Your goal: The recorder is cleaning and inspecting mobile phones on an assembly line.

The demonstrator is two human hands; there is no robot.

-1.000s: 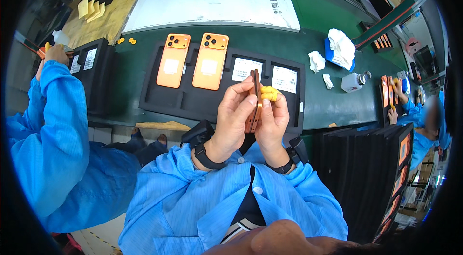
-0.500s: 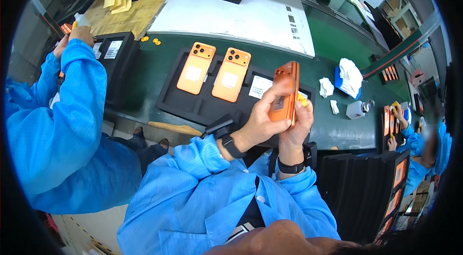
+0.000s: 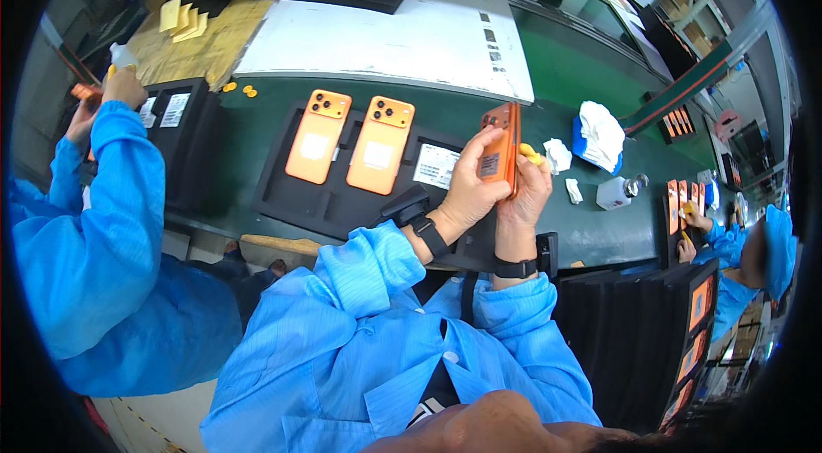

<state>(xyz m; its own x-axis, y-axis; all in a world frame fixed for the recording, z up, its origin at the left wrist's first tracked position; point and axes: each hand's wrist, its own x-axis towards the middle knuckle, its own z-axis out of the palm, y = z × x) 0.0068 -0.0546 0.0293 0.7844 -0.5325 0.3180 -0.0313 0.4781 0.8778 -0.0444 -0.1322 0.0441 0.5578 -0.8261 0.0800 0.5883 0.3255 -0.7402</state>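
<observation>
My left hand is closed around an orange phone, its fingers over the back, which bears a label. The phone stands steeply tilted, with its long edge turned toward my right hand. That hand is curled against this edge; small yellow coverings, like finger cots, show at its fingertips. Below the hands lies a black foam tray. Two more orange phones, the left one and the right one, rest in it camera side up. A white printed label shows in the tray beside them.
White wipes in a blue holder, crumpled wipes and a clear bottle stand on the green bench to the right. Stacked black trays rise at my right side. Co-workers in blue sleeves work at left and far right.
The whole view has shifted slightly, so the bench things sit further left and lower. The phone has turned more edge-on, and my left fingers now lie farther across its back.
</observation>
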